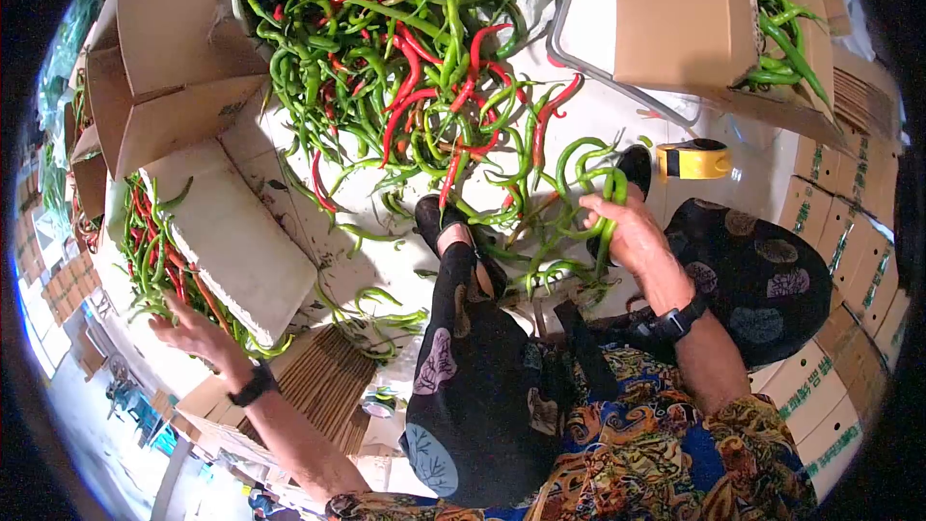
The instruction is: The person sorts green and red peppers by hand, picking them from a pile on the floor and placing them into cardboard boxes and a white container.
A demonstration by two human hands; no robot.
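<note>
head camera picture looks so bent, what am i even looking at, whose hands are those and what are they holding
There's no robot here: this single view comes from a camera on a person's head, looking down past their own arms and legs. Chili peppers, green and red, lie heaped on the pale floor, with cardboard boxes around. The right hand holds several long green peppers. The left hand is open at more peppers on the left; I can't tell whether it touches them.

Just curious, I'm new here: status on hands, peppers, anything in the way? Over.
Right hand closed on green peppers. Left hand open at smaller red-and-green batch. White block between left hand and big pepper pile.
</note>
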